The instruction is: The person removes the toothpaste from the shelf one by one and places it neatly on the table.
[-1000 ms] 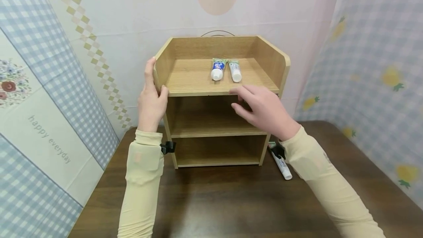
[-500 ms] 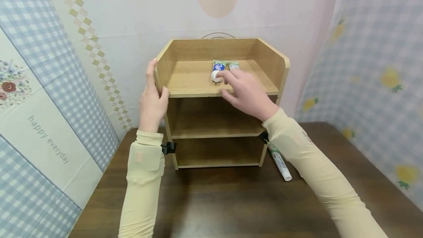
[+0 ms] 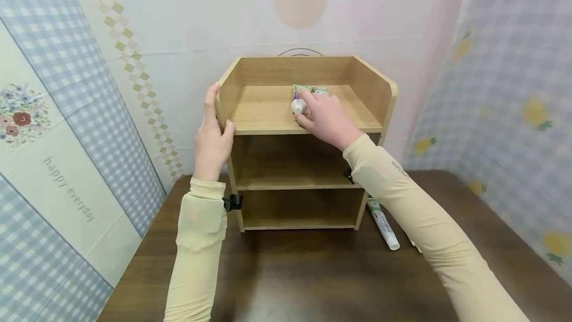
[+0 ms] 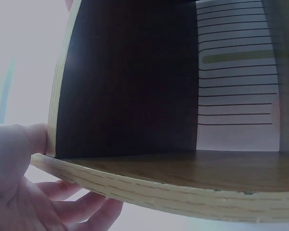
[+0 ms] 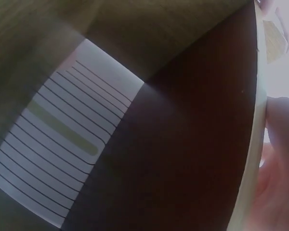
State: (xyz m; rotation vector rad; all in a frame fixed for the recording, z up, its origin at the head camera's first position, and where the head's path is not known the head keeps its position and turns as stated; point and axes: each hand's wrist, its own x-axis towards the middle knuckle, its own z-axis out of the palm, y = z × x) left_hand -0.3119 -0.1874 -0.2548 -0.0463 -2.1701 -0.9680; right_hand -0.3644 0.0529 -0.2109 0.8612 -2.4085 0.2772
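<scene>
My left hand (image 3: 213, 145) grips the left side panel of a small wooden shelf unit (image 3: 263, 130). Its thumb lies at the front edge of the top board, with the fingers outside. On the top board lies a white-capped toothpaste tube (image 3: 298, 107) with a blue label, mostly covered by my right hand (image 3: 330, 118). The right fingers curl over this tube and the thumb is at its cap. A second toothpaste tube (image 3: 321, 90) lies just to the right, largely hidden behind the hand. Both wrist views look in under the top board, where the tubes are out of sight.
On the dark wooden table (image 3: 286, 272), another toothpaste tube (image 3: 383, 225) lies right of the shelf unit. A white end of something (image 3: 415, 245) shows beside my right sleeve. Patterned cloth (image 3: 196, 24) hangs behind and at both sides.
My right hand has moved from the front edge of the top board, left and inward onto the blue-labelled tube. The left hand keeps its hold; the view has shifted slightly.
</scene>
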